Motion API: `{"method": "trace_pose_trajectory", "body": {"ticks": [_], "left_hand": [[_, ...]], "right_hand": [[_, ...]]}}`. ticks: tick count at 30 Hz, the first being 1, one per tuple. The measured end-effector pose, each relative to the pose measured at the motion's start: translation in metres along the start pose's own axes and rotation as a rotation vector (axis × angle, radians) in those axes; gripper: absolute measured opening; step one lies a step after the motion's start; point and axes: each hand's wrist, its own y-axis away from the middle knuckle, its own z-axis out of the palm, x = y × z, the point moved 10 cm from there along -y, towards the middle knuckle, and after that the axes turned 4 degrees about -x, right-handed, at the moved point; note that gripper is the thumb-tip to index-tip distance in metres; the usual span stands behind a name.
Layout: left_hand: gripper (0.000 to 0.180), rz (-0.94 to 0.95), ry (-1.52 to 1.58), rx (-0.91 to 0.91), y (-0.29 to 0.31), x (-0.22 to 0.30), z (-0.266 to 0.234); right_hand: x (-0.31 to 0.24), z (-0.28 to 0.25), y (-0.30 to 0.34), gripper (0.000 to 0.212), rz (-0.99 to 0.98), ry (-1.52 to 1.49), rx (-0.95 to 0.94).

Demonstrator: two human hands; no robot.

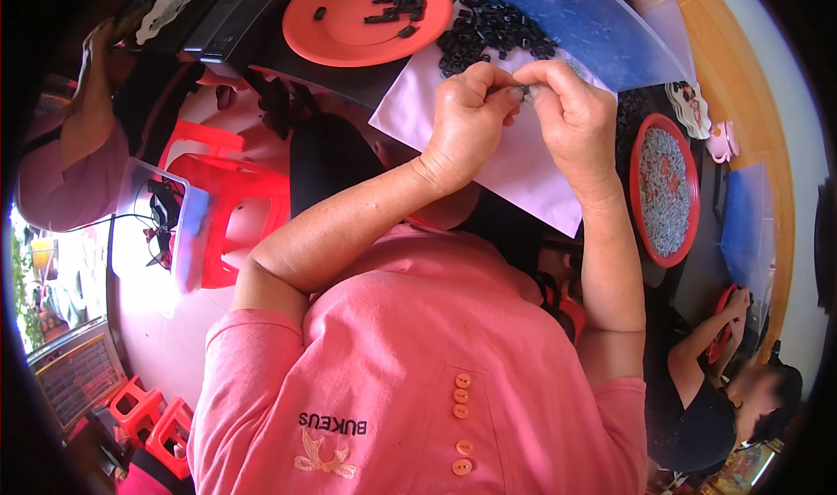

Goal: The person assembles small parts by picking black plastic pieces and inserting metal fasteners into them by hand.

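Both hands meet above a white sheet (514,168) on a dark table. The left hand (466,116) and right hand (571,116) pinch a tiny dark part (523,91) between closed fingertips, thumbs pressed in. Just beyond the sheet's far edge lies a heap of black parts (493,29), with an orange plate (349,24) holding a few more to its left. Right of the sheet sits a red plate (639,146) of grey pieces. Another person's hand works further right.
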Motion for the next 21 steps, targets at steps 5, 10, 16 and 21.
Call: {"method": "trace_pose_trajectory", "body": {"ticks": [5, 10, 16, 21], "left_hand": [[0.006, 0.043, -0.105, -0.007, 0.002, 0.005, 0.001], [0.003, 0.061, -0.051, 0.019, 0.001, 0.003, -0.001], [0.003, 0.087, 0.017, 0.134, -0.003, -0.001, -0.005], [0.004, 0.092, 0.0, 0.177, -0.001, 0.008, -0.007]], "right_hand": [[-0.007, 0.005, -0.001, 0.027, -0.125, 0.129, -0.022], [-0.002, 0.006, -0.003, 0.03, -0.087, 0.071, -0.004], [-0.024, 0.013, -0.001, 0.027, -0.274, 0.306, 0.0], [-0.035, 0.021, 0.01, 0.028, -0.287, 0.473, 0.008]]}}
